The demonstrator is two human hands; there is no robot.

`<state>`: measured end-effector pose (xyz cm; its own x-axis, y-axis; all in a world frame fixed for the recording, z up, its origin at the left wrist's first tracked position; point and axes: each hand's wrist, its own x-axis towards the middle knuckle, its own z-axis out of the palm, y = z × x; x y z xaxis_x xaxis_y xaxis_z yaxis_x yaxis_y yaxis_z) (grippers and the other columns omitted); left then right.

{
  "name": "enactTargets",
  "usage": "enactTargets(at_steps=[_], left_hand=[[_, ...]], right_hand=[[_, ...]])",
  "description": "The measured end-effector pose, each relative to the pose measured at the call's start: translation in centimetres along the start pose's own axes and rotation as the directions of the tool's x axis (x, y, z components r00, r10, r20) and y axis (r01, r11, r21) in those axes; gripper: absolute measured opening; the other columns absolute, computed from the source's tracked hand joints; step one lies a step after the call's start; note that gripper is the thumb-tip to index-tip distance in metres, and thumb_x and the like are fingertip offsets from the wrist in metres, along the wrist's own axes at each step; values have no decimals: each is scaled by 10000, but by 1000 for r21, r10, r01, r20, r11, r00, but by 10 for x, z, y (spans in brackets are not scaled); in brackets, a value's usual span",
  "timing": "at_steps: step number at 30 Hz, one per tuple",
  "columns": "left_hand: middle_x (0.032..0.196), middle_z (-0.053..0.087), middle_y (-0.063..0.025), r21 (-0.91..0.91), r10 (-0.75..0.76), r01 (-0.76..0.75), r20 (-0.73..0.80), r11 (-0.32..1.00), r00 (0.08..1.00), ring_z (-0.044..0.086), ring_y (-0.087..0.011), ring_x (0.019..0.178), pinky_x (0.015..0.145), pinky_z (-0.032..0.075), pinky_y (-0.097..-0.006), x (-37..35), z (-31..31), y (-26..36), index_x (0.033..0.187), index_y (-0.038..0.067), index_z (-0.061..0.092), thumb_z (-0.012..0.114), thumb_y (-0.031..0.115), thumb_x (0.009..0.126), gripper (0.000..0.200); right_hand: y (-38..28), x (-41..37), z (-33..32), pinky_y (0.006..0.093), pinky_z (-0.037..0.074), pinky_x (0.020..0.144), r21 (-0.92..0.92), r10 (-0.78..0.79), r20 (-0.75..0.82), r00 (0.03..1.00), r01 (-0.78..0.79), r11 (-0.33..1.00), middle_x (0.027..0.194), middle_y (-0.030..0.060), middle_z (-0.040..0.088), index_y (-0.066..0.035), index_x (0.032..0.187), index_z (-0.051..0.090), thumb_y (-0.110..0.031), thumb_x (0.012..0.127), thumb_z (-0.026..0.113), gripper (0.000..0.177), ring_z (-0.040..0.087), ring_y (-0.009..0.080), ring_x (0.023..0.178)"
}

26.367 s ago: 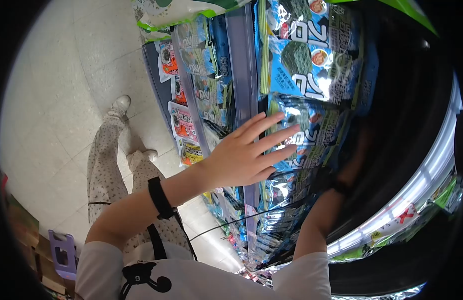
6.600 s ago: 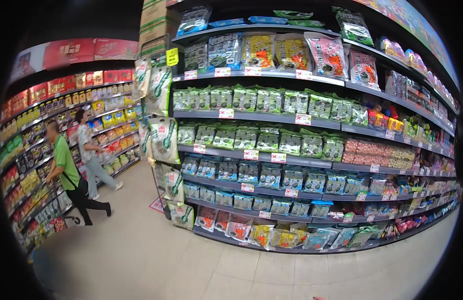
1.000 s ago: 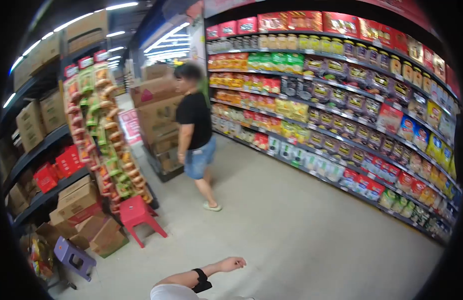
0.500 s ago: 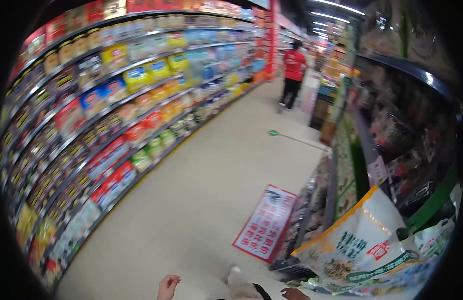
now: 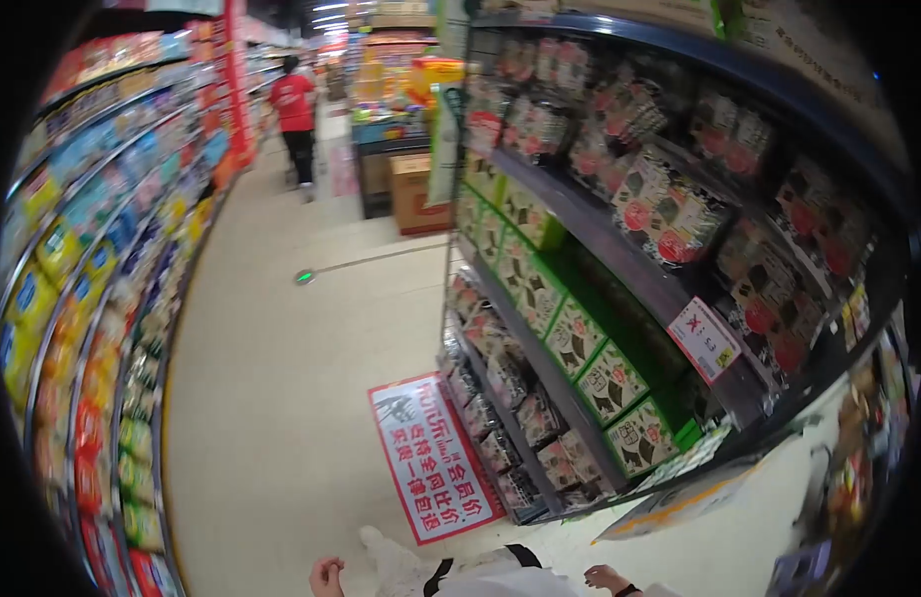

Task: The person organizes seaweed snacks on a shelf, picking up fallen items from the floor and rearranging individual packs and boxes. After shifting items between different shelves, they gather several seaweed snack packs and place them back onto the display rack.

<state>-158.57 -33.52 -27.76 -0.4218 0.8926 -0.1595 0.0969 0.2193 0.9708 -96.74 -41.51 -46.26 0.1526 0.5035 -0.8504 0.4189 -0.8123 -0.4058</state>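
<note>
My left hand point(image 5: 327, 576) hangs low at the bottom edge, its fingers loosely curled and nothing visible in them. My right hand point(image 5: 605, 578), with a dark band at the wrist, hangs at the bottom right, fingers loosely apart and holding nothing I can see. Between them show my light clothing and a pale shoe point(image 5: 372, 537). Nearest the hands is a red-bordered floor sign point(image 5: 435, 458) with Chinese text. Beside it rises a shelf holding patterned packs point(image 5: 669, 209) and green-edged boxes point(image 5: 580, 338). Neither hand touches any goods.
Packaged goods fill the left shelves point(image 5: 92, 328). Ahead along the pale floor point(image 5: 261, 398), a person in a red top point(image 5: 293, 104) walks near a red pillar point(image 5: 231, 90). A cardboard box point(image 5: 420, 194) stands under a display. A price tag point(image 5: 703, 340) hangs on the right shelf.
My view has swung right, so the right shelf fills more of it and the floor sign sits further left. The white-and-orange bag no longer shows clearly. Both hands stay low.
</note>
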Motion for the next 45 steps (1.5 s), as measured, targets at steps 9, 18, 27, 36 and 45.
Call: enactTargets(at_steps=[9,18,27,36,45], left_hand=[[954,626,-119,130,89,-133,303,983,949,587,-204,908,832,468,-308,283,-55,37,986,-28,607,514,66,891,163],[1027,610,-147,-3,363,-447,590,894,722,564,-229,984,884,440,-335,506,110,151,1040,-29,593,515,80,890,201],[919,571,-134,-410,695,-628,650,662,308,552,-234,870,759,442,-290,540,285,348,863,-7,577,477,-97,763,168],[1359,378,-183,-662,721,-644,650,382,-240,409,-290,1209,977,353,-412,532,389,448,1245,14,461,579,212,882,430],[1385,350,-178,-937,656,-348,271,13,-705,342,-350,1259,1000,293,-481,521,441,511,1267,90,462,538,290,919,409]], right_hand=[[-214,-55,112,322,508,748,46,-69,-158,985,77,996,957,61,679,-119,1152,597,-298,890,523,326,644,173,853],[-439,-131,47,295,484,736,40,-244,-765,595,423,905,842,92,678,-43,1029,645,-217,832,591,269,635,172,807],[-700,-290,-98,385,425,858,-680,-552,-726,-411,310,664,1019,146,595,-12,970,612,-64,766,652,215,547,330,981],[-827,-378,-217,448,379,959,-619,-421,-700,-577,196,760,1215,292,461,2,1192,489,-413,687,715,692,420,438,1161],[-850,-375,-251,415,468,856,-194,-186,-952,-244,12,981,1011,268,604,45,1152,518,-497,638,736,778,584,367,984]])
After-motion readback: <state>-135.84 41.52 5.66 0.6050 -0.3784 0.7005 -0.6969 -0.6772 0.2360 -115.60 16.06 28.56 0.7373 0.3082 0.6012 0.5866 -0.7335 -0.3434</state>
